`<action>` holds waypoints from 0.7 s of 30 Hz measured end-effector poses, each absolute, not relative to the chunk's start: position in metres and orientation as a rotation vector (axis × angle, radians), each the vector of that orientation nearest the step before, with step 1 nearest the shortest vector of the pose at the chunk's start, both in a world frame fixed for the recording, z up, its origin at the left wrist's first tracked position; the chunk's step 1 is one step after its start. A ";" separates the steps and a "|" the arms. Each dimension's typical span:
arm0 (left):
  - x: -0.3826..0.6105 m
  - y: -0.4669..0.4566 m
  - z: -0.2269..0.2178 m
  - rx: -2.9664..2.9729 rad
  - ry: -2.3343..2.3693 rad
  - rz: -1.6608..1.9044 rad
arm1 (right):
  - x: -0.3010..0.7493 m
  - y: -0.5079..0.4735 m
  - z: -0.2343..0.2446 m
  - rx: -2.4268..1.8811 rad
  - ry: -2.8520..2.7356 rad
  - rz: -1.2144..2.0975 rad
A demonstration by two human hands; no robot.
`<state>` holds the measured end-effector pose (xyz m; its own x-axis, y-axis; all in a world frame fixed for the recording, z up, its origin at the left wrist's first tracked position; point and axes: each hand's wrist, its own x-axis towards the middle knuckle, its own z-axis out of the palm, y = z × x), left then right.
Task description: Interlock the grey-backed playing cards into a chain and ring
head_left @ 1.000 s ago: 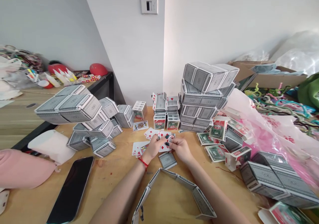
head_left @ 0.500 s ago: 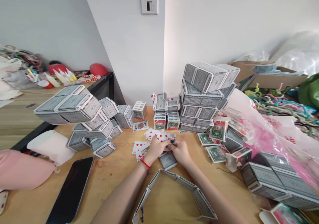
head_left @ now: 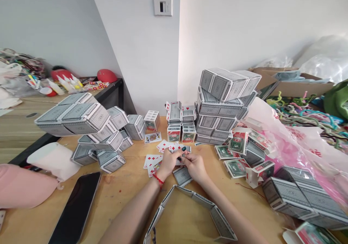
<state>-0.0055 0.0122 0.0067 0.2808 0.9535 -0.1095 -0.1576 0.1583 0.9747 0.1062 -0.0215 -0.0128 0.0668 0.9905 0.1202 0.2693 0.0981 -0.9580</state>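
My left hand [head_left: 168, 161] and my right hand [head_left: 195, 165] meet at the middle of the wooden table [head_left: 122, 197], fingers pinched together on red-suited playing cards [head_left: 178, 149] held face up between them. A red string circles my left wrist. A face-down card [head_left: 182, 175] lies on the table just under my hands. Loose face-up cards [head_left: 151, 160] lie to the left of my left hand. Between my forearms stands a chain of grey-backed cards [head_left: 201, 207] bent into an open ring.
Grey-backed card blocks are piled at the left [head_left: 81, 119] and stacked high at the back [head_left: 225, 102], with more at the right [head_left: 301, 197]. Card boxes [head_left: 239, 153], a pink plastic bag [head_left: 299, 142], a black phone [head_left: 77, 207] and a pink cloth [head_left: 24, 186] lie around.
Both hands have stayed together on the red cards, drifting slightly up and left. The fingers have shifted on the cards.
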 end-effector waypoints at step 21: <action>-0.009 0.018 0.000 1.520 1.013 1.132 | 0.109 -0.017 -0.011 -1.146 -0.941 1.251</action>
